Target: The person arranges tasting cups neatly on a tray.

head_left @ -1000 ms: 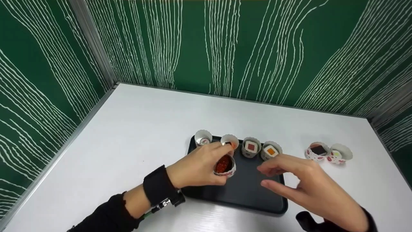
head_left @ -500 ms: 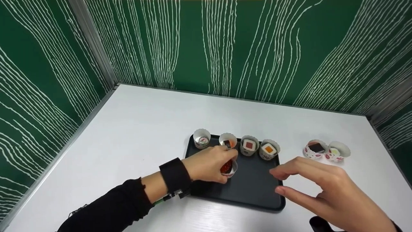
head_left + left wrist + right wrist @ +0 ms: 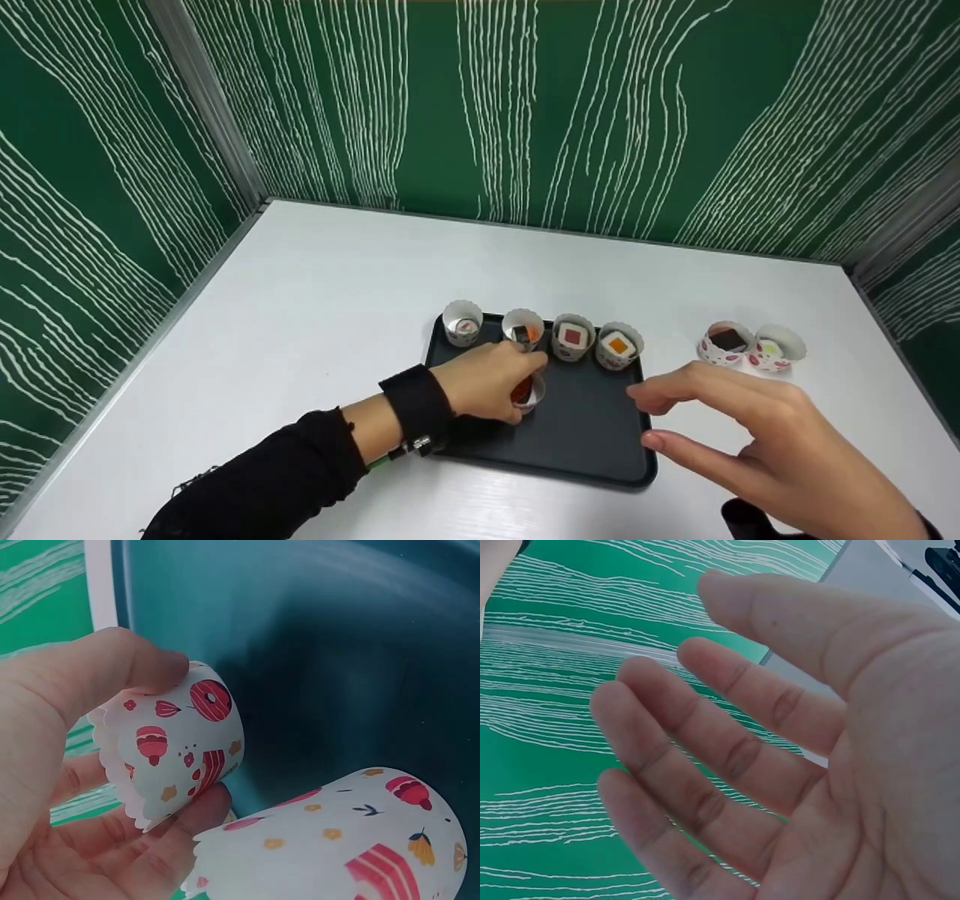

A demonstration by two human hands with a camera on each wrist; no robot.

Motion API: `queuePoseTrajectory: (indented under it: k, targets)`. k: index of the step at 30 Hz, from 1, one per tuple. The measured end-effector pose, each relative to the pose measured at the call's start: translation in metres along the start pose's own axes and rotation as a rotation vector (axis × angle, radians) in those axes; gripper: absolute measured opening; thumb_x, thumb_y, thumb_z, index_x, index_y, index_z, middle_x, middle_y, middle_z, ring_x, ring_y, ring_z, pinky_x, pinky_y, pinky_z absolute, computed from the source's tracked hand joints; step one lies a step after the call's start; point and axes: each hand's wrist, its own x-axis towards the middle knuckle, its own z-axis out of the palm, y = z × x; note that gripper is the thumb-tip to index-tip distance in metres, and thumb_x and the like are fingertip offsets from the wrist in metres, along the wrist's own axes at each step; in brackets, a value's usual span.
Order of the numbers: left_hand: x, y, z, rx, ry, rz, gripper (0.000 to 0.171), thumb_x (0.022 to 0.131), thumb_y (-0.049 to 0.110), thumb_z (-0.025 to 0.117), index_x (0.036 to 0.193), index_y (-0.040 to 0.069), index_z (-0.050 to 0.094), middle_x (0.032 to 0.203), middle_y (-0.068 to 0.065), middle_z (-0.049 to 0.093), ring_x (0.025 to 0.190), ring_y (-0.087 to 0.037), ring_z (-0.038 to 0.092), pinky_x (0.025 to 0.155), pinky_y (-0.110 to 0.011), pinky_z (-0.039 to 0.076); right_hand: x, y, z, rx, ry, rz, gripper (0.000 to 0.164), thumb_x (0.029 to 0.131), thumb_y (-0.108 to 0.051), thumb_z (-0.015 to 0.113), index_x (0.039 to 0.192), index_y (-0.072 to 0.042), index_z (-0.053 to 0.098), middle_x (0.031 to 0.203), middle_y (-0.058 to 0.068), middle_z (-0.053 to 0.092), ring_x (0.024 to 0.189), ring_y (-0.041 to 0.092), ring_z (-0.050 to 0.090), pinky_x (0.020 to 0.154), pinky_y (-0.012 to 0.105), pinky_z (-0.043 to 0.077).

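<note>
My left hand (image 3: 484,381) pinches a patterned paper baking cup (image 3: 534,397) by its sides, thumb on one side and fingers on the other. Something red and dark lies in that cup, partly covered by the hand. The cup is at or just over the dark tray (image 3: 585,446), in front of a back row of similar cups. In the left wrist view the held cup (image 3: 176,739) is close to a second printed cup (image 3: 337,844). My right hand (image 3: 739,435) hovers beside the tray's right edge, fingers loosely bent, holding nothing.
Along the tray's back edge stand several cups, among them a cup with a red-topped white piece (image 3: 573,337) and one with an orange-topped piece (image 3: 619,346). Right of the tray, two filled cups (image 3: 724,345) stand on the white table (image 3: 360,285). Green walls surround it.
My left hand has brought the held cup down toward the tray, and its contents are less visible. My right hand has drawn away to the right, off the tray.
</note>
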Motion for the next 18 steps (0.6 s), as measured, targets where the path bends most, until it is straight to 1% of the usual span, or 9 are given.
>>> queuePoseTrajectory:
  k: [2,4,8,11,13,18]
  targets:
    - [0.001,-0.001,0.001,0.007,-0.005,-0.006,0.068,0.084,0.025,0.092,0.143,0.013,0.060,0.116,-0.007,0.070,0.092,-0.014,0.069,0.074,-0.025,0.055,-0.001,0.000,0.000,0.007,-0.004,-0.007,0.060,0.078,0.000,0.093,0.128,-0.027,0.073,0.117,-0.015,0.076,0.104,0.003,0.074,0.095,0.009,0.052]
    - [0.002,-0.001,0.002,0.015,-0.006,-0.012,0.067,0.083,0.026,0.093,0.141,0.013,0.061,0.115,-0.007,0.070,0.091,-0.014,0.070,0.073,-0.025,0.055,-0.003,-0.002,-0.001,0.018,-0.014,0.004,0.059,0.080,-0.001,0.092,0.130,-0.026,0.072,0.117,-0.014,0.075,0.103,0.003,0.074,0.094,0.009,0.053]
    - [0.003,0.000,0.004,0.024,-0.007,-0.026,0.062,0.082,0.025,0.093,0.135,0.014,0.063,0.112,-0.005,0.070,0.091,-0.014,0.071,0.073,-0.025,0.056,-0.007,-0.008,-0.003,0.024,-0.061,0.080,0.055,0.085,-0.011,0.091,0.132,-0.031,0.070,0.118,-0.018,0.074,0.104,0.003,0.074,0.093,0.009,0.054]
    - [0.004,0.000,0.004,0.021,-0.016,-0.035,0.063,0.081,0.025,0.093,0.135,0.014,0.063,0.113,-0.005,0.070,0.092,-0.015,0.072,0.074,-0.025,0.057,-0.008,-0.010,-0.003,0.003,-0.095,0.141,0.052,0.088,-0.019,0.090,0.132,-0.037,0.069,0.119,-0.022,0.073,0.105,0.000,0.073,0.092,0.008,0.054]
    - [0.004,0.000,0.004,0.018,-0.025,-0.040,0.063,0.081,0.025,0.093,0.136,0.013,0.063,0.114,-0.006,0.070,0.092,-0.015,0.072,0.074,-0.025,0.057,-0.009,-0.011,-0.003,0.006,-0.091,0.126,0.052,0.088,-0.018,0.090,0.132,-0.035,0.070,0.119,-0.020,0.073,0.104,0.002,0.073,0.093,0.009,0.054]
    - [0.005,0.000,0.005,0.007,-0.040,-0.049,0.060,0.082,0.024,0.093,0.133,0.012,0.064,0.108,-0.004,0.071,0.087,-0.014,0.070,0.071,-0.025,0.056,-0.013,-0.011,-0.002,-0.022,-0.116,0.124,0.049,0.089,-0.023,0.090,0.130,-0.040,0.069,0.118,-0.025,0.072,0.104,-0.001,0.073,0.091,0.009,0.055]
